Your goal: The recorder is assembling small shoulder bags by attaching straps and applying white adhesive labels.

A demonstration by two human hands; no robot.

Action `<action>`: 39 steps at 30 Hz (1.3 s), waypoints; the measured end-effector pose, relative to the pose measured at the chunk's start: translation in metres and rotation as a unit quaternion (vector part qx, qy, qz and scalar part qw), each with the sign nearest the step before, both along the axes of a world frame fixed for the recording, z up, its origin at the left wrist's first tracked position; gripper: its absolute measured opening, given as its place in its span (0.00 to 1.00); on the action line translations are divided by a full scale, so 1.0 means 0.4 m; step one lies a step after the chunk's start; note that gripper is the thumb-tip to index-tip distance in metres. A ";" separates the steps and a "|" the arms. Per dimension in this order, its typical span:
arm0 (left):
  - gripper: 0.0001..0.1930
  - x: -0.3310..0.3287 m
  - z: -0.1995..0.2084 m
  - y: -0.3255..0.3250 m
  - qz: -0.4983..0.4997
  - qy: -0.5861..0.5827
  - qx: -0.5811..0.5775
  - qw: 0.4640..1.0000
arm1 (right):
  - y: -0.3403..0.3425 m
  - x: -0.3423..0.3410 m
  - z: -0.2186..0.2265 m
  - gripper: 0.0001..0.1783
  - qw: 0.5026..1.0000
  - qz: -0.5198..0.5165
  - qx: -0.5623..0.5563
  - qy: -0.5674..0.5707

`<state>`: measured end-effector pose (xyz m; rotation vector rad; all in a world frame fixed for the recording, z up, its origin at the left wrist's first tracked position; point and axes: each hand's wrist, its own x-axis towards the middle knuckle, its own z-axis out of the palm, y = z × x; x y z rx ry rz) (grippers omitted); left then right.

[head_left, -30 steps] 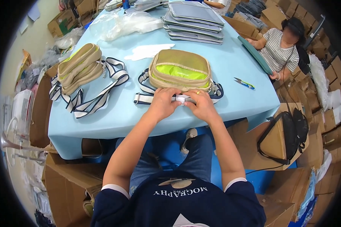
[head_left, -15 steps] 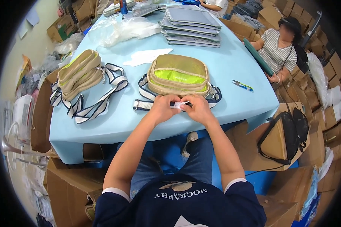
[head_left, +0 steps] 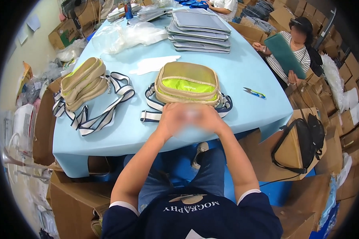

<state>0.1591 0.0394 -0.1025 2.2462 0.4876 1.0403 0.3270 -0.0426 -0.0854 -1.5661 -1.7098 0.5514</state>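
Note:
A tan bag with a lime-green front pocket (head_left: 187, 79) lies on the table in front of me. At its near edge my left hand (head_left: 173, 118) and my right hand (head_left: 207, 117) meet, curled inward, above the navy-and-white strap (head_left: 150, 116). Their fingertips are blurred, but a small white slip (head_left: 193, 114) shows as a pale patch between them. Both hands appear closed on it; its exact shape is hidden by the blur. A second tan-and-green bag (head_left: 83, 84) rests to the left, its striped strap (head_left: 103, 119) looped beside it.
The light-blue covered table (head_left: 139, 139) also carries yellow-and-blue snips (head_left: 254, 93), white sheets (head_left: 155, 64), clear plastic (head_left: 131, 38) and stacked grey flat pieces (head_left: 199, 34). At right, a person (head_left: 297, 44) holds a green panel (head_left: 284, 55). A black bag (head_left: 297, 143) lies on cardboard.
My hands stay together at the bag's near edge, fingers now blurred. The person at right has raised the green panel and turned its flat face into view. My view has shifted slightly.

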 end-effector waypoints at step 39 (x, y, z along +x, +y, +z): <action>0.15 -0.012 0.034 -0.159 0.024 -0.212 -0.480 0.851 | 0.002 -0.036 0.114 0.11 0.981 0.019 0.012 0.194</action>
